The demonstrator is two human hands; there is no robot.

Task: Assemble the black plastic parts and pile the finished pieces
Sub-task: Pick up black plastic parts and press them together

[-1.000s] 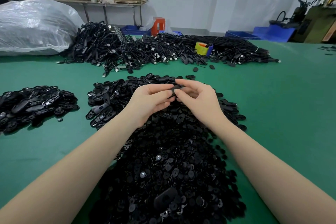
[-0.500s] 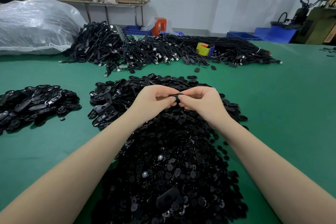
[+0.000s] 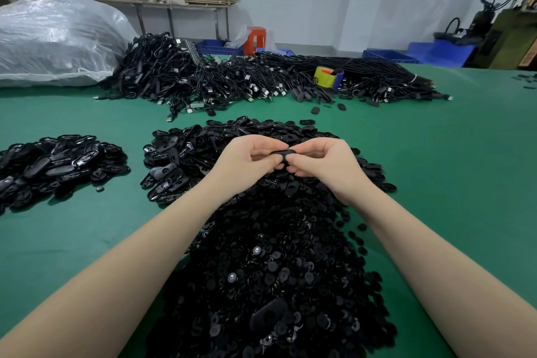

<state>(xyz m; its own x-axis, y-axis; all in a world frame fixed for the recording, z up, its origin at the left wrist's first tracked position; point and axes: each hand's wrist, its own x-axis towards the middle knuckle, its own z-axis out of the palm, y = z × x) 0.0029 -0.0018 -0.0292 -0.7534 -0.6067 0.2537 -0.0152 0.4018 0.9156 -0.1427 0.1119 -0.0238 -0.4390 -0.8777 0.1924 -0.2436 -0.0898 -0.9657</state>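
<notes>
We have the black plastic part [image 3: 283,153] pinched between both hands above the big heap of loose parts [image 3: 273,256], left hand [image 3: 247,161] and right hand [image 3: 322,163] each curled round one end. It looks light, stiff and smooth, so we judge a fingertip grip at the edges best; finished pieces [image 3: 58,163] lie far left

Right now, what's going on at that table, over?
Left hand and right hand both pinching one black plastic part. Held above the loose parts heap. Nothing in the way.
</notes>
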